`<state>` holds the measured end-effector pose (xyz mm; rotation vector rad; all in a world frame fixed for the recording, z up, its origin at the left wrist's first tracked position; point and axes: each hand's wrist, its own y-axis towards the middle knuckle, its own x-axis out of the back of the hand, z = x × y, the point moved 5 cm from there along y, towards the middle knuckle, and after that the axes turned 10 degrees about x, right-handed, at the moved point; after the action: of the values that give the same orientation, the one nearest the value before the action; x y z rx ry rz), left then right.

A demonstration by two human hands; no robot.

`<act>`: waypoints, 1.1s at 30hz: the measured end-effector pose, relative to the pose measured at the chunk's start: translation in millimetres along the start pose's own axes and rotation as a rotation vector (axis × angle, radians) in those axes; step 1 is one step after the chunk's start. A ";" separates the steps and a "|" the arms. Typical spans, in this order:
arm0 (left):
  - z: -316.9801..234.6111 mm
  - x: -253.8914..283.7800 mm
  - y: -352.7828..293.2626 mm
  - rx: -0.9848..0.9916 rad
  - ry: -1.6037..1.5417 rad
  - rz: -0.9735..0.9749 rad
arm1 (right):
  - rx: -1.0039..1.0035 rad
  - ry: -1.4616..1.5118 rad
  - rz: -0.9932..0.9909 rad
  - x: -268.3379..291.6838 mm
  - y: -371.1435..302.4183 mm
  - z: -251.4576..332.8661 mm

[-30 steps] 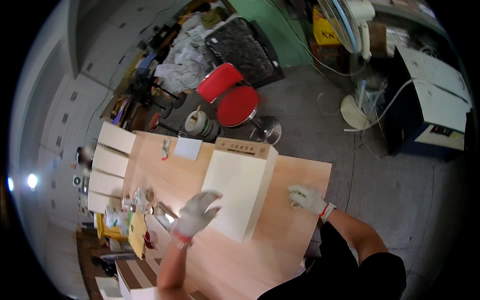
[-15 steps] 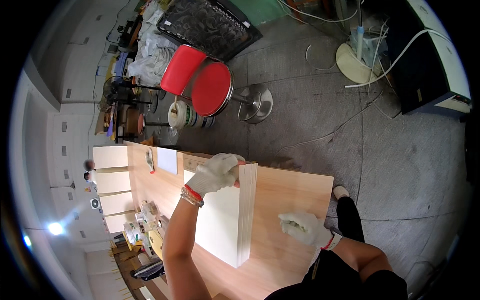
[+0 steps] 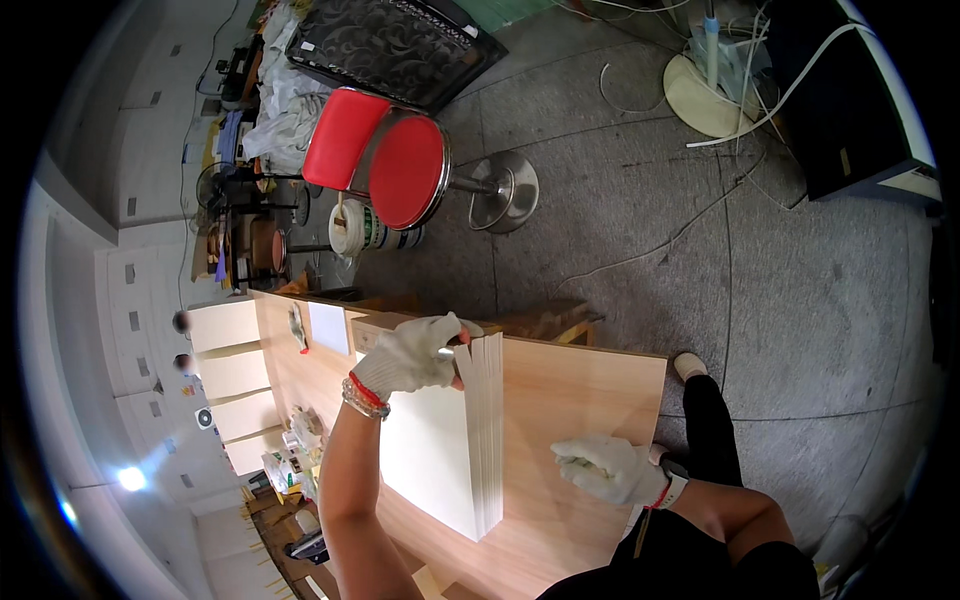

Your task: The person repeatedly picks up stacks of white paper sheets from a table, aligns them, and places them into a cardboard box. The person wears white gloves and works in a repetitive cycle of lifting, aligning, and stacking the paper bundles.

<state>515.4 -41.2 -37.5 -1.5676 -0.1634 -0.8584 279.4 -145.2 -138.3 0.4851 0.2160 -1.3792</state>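
Observation:
A stack of thick white sheets or boards (image 3: 425,455) lies on the wood-grain table (image 3: 580,380), its layered edge turned to the right. At the stack's far end my left hand (image 3: 410,355), in a white knit glove with bare fingertips, is closed on the top white board. Narrow gaps show between the layers there. To the right of the stack, my right hand (image 3: 605,468) rests low over the table near its edge, also gloved. Its fingers are curled inward, and whatever lies inside them, if anything, is hidden.
A red swivel stool (image 3: 408,172) stands on the grey floor beyond the table, near a white bucket (image 3: 350,228). A pale sheet (image 3: 328,328) and a glove (image 3: 297,328) lie farther along the tabletop. Cables (image 3: 690,235) trail across the floor by a dark cabinet (image 3: 850,110).
My left hand has shifted slightly left, and the top board's edge now stands a little apart from the layers below. My right hand stays curled in nearly the same place.

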 end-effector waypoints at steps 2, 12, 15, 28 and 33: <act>3.7 -0.5 -2.3 -0.050 -0.010 -0.045 | 0.004 0.003 -0.002 -0.5 -0.3 0.4; 10.0 3.0 14.7 -0.159 -0.317 0.065 | 0.052 0.012 0.011 1.2 2.7 4.5; 1.2 -4.8 26.6 -0.122 -0.050 0.018 | 0.013 0.060 0.037 1.3 5.5 8.0; -0.6 3.8 24.0 0.077 0.152 0.146 | -0.137 0.101 0.025 -1.3 -0.2 -2.6; -4.1 17.5 17.7 0.029 0.213 0.131 | -0.408 0.973 -0.403 35.8 45.1 -26.6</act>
<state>536.0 -55.1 -41.4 -1.4323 0.0792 -0.9088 333.6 -159.8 -167.8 0.7612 1.4202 -1.3320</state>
